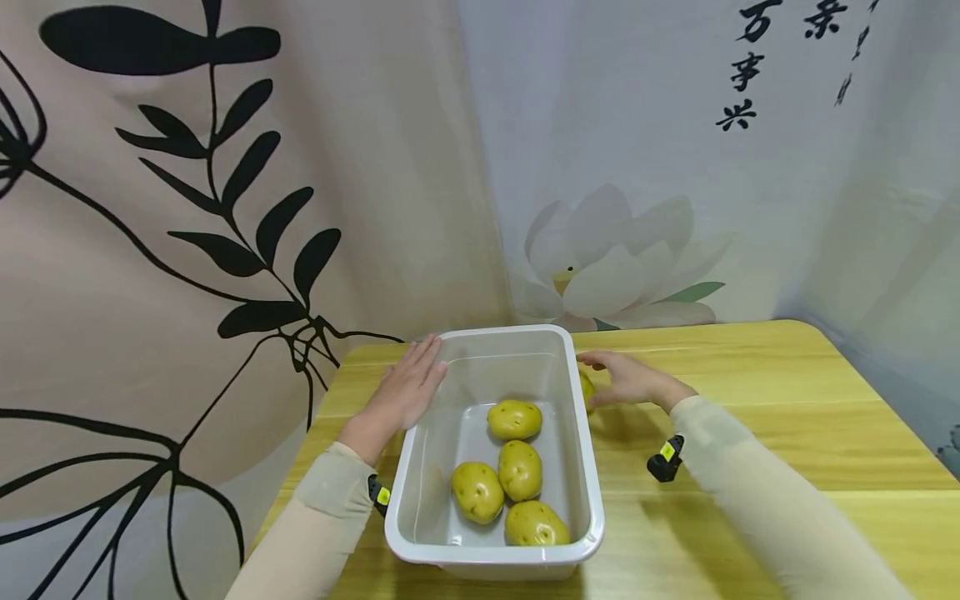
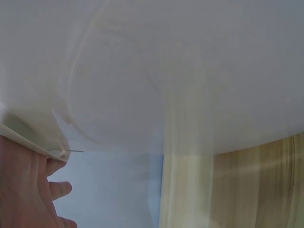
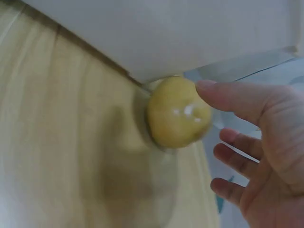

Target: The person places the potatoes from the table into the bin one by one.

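A white plastic bin point(image 1: 486, 553) stands on the table with several yellow potatoes point(image 1: 478, 492) on its floor. My left hand point(image 1: 406, 390) rests along the bin's left rim, fingers straight; the left wrist view is mostly filled by the bin's pale outer wall point(image 2: 114, 71). Outside the right wall, another potato point(image 3: 176, 114) lies on the wood close beside the bin, mostly hidden behind the rim in the head view. Around it hovers my right hand point(image 1: 628, 379), loosely spread. In the right wrist view the thumb tip overlaps the potato's edge, while the other fingers stand apart from it.
The yellow wooden table point(image 1: 735, 367) extends to the right of the bin. Behind it hangs a printed curtain point(image 1: 405, 167) with dark leaves, a pale lotus and black characters. Each wrist wears a small black camera point(image 1: 664, 458).
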Demonstrator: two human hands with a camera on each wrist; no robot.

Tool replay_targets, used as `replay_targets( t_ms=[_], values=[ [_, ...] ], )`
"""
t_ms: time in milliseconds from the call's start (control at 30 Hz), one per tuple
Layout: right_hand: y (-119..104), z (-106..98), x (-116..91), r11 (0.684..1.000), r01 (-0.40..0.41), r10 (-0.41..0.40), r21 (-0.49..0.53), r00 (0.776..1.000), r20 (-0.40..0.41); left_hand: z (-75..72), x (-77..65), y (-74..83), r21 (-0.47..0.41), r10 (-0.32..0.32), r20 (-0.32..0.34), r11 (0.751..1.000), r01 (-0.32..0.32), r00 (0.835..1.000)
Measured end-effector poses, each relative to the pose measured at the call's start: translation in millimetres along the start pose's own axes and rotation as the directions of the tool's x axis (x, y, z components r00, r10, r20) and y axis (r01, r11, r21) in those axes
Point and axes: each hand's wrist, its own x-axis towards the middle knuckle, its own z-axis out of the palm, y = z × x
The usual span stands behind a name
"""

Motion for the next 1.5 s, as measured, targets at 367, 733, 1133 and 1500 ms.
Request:
replay_targets(
  t_ms=[367, 733, 1133, 1500],
  values=[
    [12, 28, 18, 0.994, 0.092, -0.09, 0.053, 0.995, -0.042, 3.9, -0.6, -3.6, -0.01, 0.016, -0.003, 1.0, -0.016, 1.0],
    [15, 33, 24, 0.996, 0.021, -0.016, 0.085, 0.998, -0.063, 3.4, -0.1, -2.0, -0.009, 0.017, -0.003, 1.0, -0.017, 1.0],
    [19, 32, 13, 0.998, 0.046, -0.043, 0.045, 0.996, -0.077, 3.3, -0.4, -2.1, -0.009, 0.017, -0.005, 1.0, -0.017, 1.0],
    [30, 23, -23, 1.0, 0.013, -0.012, 0.019, 0.997, -0.073, 0.9, 0.1, -1.3, -0.002, 0.012, -0.004, 1.0, -0.012, 1.0]
  ],
)
